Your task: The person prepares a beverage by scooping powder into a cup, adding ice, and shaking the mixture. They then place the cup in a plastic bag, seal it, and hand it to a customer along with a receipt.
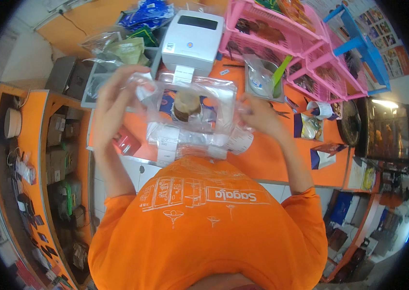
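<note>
In front of me on the orange counter lies a clear plastic bag (224,116). A round brown-and-cream food item (187,105), like a bun, shows inside it above blue and orange packaging (167,103). My left hand (117,90), blurred, grips the bag's left side, with a small white piece (145,88) at its fingertips that is too blurred to identify. At the right side, my right hand (258,114) pinches the plastic. Just behind the bag, a white label printer (192,40) has a printed label (183,75) hanging from its slot.
Printed paper strips (168,143) and more clear plastic (200,150) lie along the counter's front edge. A red box (127,141) is beside my left forearm. Right of the printer are a metal tray (265,78) with a green utensil (281,74), scissors (280,111) and pink stacked baskets (273,40).
</note>
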### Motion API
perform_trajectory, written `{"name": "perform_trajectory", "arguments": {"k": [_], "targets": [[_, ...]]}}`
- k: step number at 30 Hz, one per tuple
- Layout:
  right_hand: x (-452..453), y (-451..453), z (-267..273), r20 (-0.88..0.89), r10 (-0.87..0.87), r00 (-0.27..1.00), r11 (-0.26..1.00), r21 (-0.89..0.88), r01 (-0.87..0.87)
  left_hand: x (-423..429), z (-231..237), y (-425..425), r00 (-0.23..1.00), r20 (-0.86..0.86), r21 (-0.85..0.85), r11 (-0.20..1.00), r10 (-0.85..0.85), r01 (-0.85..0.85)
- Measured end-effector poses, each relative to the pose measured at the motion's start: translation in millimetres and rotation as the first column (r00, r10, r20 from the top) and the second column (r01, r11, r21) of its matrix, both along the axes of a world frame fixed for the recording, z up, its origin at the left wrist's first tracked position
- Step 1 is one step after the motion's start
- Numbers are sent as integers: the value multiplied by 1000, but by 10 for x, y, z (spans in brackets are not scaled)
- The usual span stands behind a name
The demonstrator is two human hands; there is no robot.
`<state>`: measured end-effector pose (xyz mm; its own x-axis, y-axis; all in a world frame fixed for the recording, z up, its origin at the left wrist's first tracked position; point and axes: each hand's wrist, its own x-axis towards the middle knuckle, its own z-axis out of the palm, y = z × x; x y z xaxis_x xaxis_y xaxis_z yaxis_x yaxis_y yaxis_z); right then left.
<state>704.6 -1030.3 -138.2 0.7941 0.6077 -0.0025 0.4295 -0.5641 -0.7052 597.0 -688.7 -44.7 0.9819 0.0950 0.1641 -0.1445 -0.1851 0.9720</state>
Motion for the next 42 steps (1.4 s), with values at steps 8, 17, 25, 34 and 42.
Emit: {"name": "perform_trajectory", "arguments": {"k": [8,17,25,34,42], "targets": [[286,107,1425,-66,163,984,969,-179,-173,52,50,-35,989,60,-66,988,-133,137],[1734,698,-181,167,103,981,839,-544,5,35,25,-250,993,-122,-116,993,-12,-3],[1733,696,-695,618,112,778,875,-432,217,32,-167,-228,998,-56,280,960,-16,31],[-235,138,1368,827,-179,533,955,275,-106,-160,-87,-391,995,-82,31,998,58,-56],[-309,1190,541,377,511,772,858,-170,-485,-170,-106,-488,1000,1,88,996,-4,4]]}}
